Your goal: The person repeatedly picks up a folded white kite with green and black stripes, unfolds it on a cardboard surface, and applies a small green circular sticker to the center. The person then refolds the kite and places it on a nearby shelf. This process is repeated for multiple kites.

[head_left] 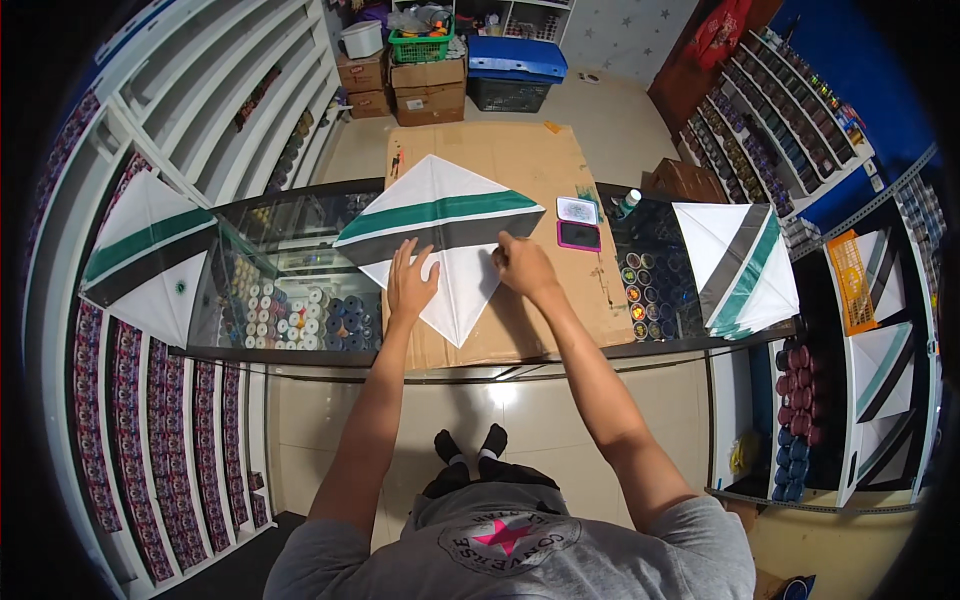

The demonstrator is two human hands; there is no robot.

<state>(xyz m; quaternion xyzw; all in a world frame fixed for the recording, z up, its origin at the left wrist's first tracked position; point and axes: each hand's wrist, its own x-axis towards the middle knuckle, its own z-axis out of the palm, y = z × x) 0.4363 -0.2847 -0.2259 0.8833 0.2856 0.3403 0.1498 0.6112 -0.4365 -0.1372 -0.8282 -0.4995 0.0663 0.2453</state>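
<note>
A diamond-shaped kite (455,305), white with green and dark grey bands, lies on a flat cardboard sheet (550,150). My left hand (410,285) rests on the kite's lower left part with its fingers spread. Over the lower right edge, my right hand (525,266) is closed with the fingers curled; whatever it holds is hidden beneath them. Right of the kite sits a pink-cased ink pad (579,237), its lid folded back. A small bottle with a pale cap (629,204) stands beyond it.
The cardboard lies across a glass display counter (290,215) holding thread spools (285,315) and small round containers (640,290). Similar kites lie at the left end (150,240) and right end (745,265). Shelves flank both sides; boxes (430,90) and a blue-lidded bin (515,75) stand behind.
</note>
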